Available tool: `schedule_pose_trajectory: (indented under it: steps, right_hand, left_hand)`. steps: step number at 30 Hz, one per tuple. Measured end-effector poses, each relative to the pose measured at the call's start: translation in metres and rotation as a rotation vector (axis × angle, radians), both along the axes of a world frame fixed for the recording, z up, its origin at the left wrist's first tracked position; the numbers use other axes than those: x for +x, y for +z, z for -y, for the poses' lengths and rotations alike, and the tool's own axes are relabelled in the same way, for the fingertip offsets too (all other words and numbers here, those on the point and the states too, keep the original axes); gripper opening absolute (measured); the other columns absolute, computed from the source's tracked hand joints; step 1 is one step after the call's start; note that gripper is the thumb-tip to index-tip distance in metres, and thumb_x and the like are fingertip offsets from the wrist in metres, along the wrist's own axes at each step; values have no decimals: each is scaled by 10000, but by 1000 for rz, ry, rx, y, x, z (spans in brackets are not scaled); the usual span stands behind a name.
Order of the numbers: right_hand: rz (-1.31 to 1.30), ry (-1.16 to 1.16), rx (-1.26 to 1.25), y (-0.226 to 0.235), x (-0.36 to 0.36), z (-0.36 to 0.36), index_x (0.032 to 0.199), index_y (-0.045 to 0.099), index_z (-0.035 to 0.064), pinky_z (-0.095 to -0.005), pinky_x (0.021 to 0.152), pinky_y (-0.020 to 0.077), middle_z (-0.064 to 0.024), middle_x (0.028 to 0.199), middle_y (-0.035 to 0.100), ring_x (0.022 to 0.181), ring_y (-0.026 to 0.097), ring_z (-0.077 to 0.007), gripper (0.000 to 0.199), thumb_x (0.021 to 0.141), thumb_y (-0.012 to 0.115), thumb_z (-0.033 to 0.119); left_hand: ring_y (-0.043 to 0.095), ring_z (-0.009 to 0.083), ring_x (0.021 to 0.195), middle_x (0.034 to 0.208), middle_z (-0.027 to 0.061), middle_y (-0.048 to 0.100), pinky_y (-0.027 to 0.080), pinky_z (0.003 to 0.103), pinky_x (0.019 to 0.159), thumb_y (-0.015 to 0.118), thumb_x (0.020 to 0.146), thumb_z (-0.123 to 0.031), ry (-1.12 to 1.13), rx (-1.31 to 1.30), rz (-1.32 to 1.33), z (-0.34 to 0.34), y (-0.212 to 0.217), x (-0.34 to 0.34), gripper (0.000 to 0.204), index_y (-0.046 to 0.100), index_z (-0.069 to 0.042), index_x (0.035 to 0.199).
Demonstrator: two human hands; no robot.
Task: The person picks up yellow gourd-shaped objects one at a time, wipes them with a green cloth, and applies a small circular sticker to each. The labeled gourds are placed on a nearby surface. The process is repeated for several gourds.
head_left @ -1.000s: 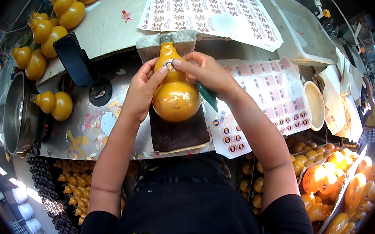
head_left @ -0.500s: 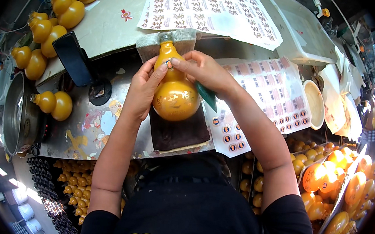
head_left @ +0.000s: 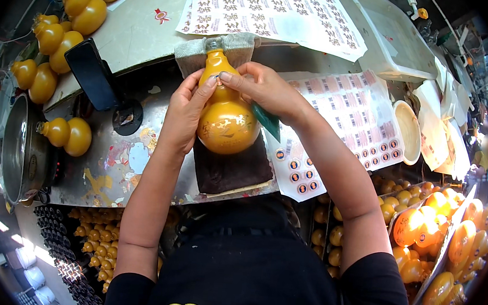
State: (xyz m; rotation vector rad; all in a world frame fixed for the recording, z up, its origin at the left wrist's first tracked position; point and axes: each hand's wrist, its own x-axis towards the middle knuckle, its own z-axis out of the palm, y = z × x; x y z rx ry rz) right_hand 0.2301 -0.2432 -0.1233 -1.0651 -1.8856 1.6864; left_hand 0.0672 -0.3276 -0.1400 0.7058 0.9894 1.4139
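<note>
Head view: hands (head_left: 225, 101) partly covering gourd bottle (head_left: 226, 122).

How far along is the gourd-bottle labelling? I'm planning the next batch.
Looks early to midway. Several orange gourd bottles lie set aside on the bench, though I can't tell if they are labelled. In hand: the left hand steadies a gourd bottle while the right hand presses its neck. Left: the sticker sheet remains mostly full.
</note>
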Motion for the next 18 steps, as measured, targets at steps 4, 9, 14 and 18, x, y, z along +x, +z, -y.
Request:
schedule_pose_trajectory:
  steps: [4, 9, 14, 18]
  right_hand:
    - [-60, 13, -41, 1, 0, 0, 1052, 571, -29, -187, 630, 402, -15, 775, 552, 692, 491, -61, 591, 851, 632, 524]
    - [-51, 28, -116, 3, 2, -2, 1066, 561, -36, -192, 663, 423, -33, 812, 582, 728, 526, -72, 574, 854, 645, 491]
    - [-20, 33, -19, -2, 2, -1, 1123, 517, -50, -220, 744, 464, -98, 911, 634, 840, 592, -104, 591, 833, 693, 434]
    - [-33, 59, -53, 1, 3, -1, 1135, 507, -52, -224, 755, 468, -107, 920, 638, 853, 599, -109, 603, 828, 701, 429]
  left_hand:
    - [577, 128, 1040, 1159, 85, 577, 469, 254, 896, 588, 942, -199, -11, 7, 52, 1, -1, -1, 429, 454, 16, 1287]
    - [580, 124, 994, 1107, 74, 580, 473, 251, 870, 591, 939, -251, -31, -48, 58, -3, 5, -4, 420, 461, 9, 1242]
    - [578, 124, 976, 1085, 84, 578, 477, 253, 850, 575, 945, -285, 24, -44, -87, -6, 7, 3, 402, 472, -3, 1211]
    - [577, 124, 976, 1084, 94, 576, 478, 253, 846, 568, 949, -290, 23, -35, -71, -7, 6, 3, 402, 470, -5, 1215]
